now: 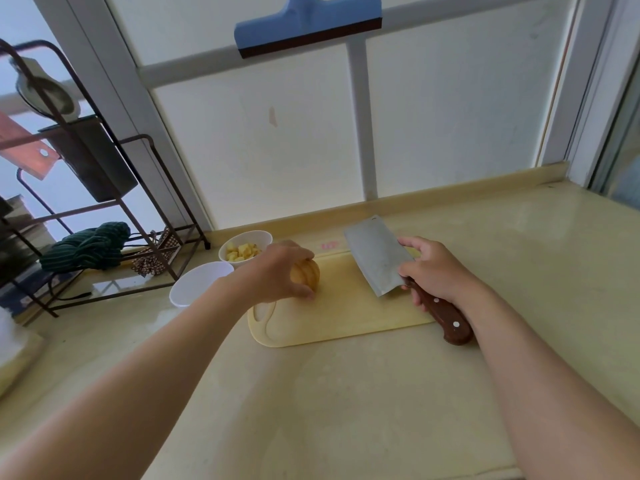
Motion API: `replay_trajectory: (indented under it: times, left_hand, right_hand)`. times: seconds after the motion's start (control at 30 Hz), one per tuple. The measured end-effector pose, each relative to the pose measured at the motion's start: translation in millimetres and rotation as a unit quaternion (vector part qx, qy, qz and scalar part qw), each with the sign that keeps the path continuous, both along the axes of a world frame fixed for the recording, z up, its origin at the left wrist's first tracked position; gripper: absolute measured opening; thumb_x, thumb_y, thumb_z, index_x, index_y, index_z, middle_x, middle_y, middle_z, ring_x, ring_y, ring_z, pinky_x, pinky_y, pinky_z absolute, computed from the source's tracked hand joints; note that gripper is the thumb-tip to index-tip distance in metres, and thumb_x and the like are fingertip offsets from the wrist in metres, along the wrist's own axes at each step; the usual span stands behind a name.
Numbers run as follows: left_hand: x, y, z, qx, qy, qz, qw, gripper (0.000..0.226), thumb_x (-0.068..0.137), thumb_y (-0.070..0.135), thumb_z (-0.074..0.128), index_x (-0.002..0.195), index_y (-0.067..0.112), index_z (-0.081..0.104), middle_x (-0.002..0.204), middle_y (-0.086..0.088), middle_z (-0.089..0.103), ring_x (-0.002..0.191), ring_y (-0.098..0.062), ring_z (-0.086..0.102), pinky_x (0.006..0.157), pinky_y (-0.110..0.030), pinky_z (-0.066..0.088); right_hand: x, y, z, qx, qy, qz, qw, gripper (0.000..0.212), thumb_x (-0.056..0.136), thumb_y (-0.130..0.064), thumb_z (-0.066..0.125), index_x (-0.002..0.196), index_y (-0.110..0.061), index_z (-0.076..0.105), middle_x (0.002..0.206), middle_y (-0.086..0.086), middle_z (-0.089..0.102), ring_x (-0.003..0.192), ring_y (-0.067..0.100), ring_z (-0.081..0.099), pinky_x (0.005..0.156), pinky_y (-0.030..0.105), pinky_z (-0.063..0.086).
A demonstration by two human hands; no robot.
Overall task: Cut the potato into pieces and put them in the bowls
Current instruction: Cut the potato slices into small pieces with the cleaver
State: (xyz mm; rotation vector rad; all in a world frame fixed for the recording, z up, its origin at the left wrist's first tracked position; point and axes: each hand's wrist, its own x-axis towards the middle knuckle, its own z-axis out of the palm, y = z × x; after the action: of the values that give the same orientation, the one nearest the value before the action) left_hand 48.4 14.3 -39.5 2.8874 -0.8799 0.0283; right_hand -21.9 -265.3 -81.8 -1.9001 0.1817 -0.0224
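Note:
A pale wooden cutting board (339,317) lies on the counter. On its left part sits a yellow potato piece (306,274) with cut lines across it, and my left hand (277,271) curls over it, fingers gripping its sides. My right hand (434,270) holds a cleaver (379,259) by its dark wooden handle; the broad blade is tilted over the board's right half, apart from the potato. Left of the board stand two white bowls: the far bowl (258,237) holds potato cubes, and the near bowl (197,287) looks bare inside.
A dark metal rack (145,216) stands at the left with a green striped cloth (88,247) on its lower shelf. The counter meets a window wall behind the board. A blue squeegee (308,24) hangs on the glass above.

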Motion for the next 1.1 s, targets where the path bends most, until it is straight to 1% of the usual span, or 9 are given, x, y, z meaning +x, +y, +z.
replay_trajectory:
  times: [0.1,0.17,0.33,0.43,0.53,0.73,0.9,1.03,1.1]
  left_hand:
    - [-3,0,2,-0.021,-0.003,0.035,0.999,0.071,0.072,0.049,0.081,0.133,0.029,0.051,0.122,0.008,0.044,0.107,-0.014,0.048,0.091,-0.029,0.045]
    - [-5,1,1,-0.023,0.000,0.048,0.999,0.074,0.071,0.052,0.080,0.133,0.030,0.048,0.122,0.009,0.043,0.106,-0.013,0.047,0.091,-0.030,0.046]
    - [-4,6,-4,0.021,0.052,0.048,0.997,0.095,0.073,0.057,0.076,0.151,0.042,0.024,0.149,0.012,0.036,0.134,-0.015,0.038,0.101,-0.032,0.034]
    - [1,5,1,0.063,0.099,0.043,0.992,0.100,0.072,0.045,0.078,0.151,0.048,0.018,0.151,0.014,0.034,0.139,-0.015,0.035,0.107,-0.034,0.034]
    - [7,2,7,0.073,0.117,0.041,0.990,0.090,0.075,0.032,0.077,0.149,0.043,0.027,0.146,0.012,0.039,0.134,-0.017,0.041,0.106,-0.033,0.040]
    - [14,2,10,0.043,0.075,0.032,0.996,0.064,0.072,0.040,0.080,0.127,0.036,0.049,0.116,0.014,0.051,0.105,-0.012,0.053,0.087,-0.029,0.048]
    - [15,-3,0,-0.032,-0.036,0.023,0.999,0.052,0.077,0.028,0.077,0.123,0.028,0.051,0.114,0.007,0.047,0.098,-0.015,0.052,0.081,-0.029,0.050]
    - [14,-2,-15,-0.022,-0.143,-0.011,0.989,0.045,0.079,0.021,0.076,0.117,0.017,0.053,0.117,-0.003,0.050,0.099,-0.023,0.052,0.081,-0.036,0.052]
    - [13,2,-20,-0.017,-0.165,-0.015,0.986,0.043,0.080,0.021,0.076,0.114,0.014,0.052,0.117,-0.006,0.050,0.098,-0.025,0.052,0.079,-0.036,0.051]
  right_hand:
    - [1,0,-1,0.001,0.001,0.000,1.000,0.072,0.088,0.001,0.051,0.153,-0.028,0.045,0.069,0.012,0.065,0.044,0.024,0.057,0.045,0.031,0.048]
    - [1,0,-1,0.000,0.002,0.000,1.000,0.072,0.088,0.001,0.051,0.153,-0.029,0.045,0.069,0.012,0.065,0.044,0.023,0.057,0.045,0.031,0.048]
    - [1,1,0,0.000,0.000,0.002,1.000,0.071,0.087,0.002,0.050,0.151,-0.030,0.047,0.069,0.012,0.065,0.043,0.024,0.057,0.043,0.030,0.047]
    - [1,0,-1,0.000,0.001,0.002,1.000,0.072,0.088,0.001,0.050,0.153,-0.030,0.045,0.072,0.013,0.065,0.044,0.024,0.057,0.043,0.030,0.048]
    - [1,0,0,-0.002,0.002,0.002,1.000,0.072,0.088,0.001,0.050,0.153,-0.030,0.045,0.073,0.014,0.066,0.045,0.024,0.058,0.044,0.031,0.048]
    - [0,0,0,-0.002,0.001,0.002,1.000,0.071,0.088,0.001,0.051,0.152,-0.028,0.046,0.066,0.010,0.064,0.046,0.024,0.058,0.043,0.031,0.048]
    - [1,0,-1,-0.003,0.001,0.001,1.000,0.071,0.087,0.002,0.051,0.151,-0.028,0.047,0.061,0.006,0.063,0.044,0.024,0.057,0.044,0.031,0.048]
    - [1,-1,-1,0.000,0.001,-0.001,1.000,0.071,0.087,0.001,0.051,0.151,-0.028,0.047,0.059,0.004,0.063,0.046,0.024,0.057,0.044,0.032,0.047]
    - [1,-1,-1,-0.001,0.001,0.002,1.000,0.071,0.087,0.001,0.051,0.152,-0.027,0.046,0.061,0.005,0.063,0.046,0.024,0.057,0.044,0.031,0.047]
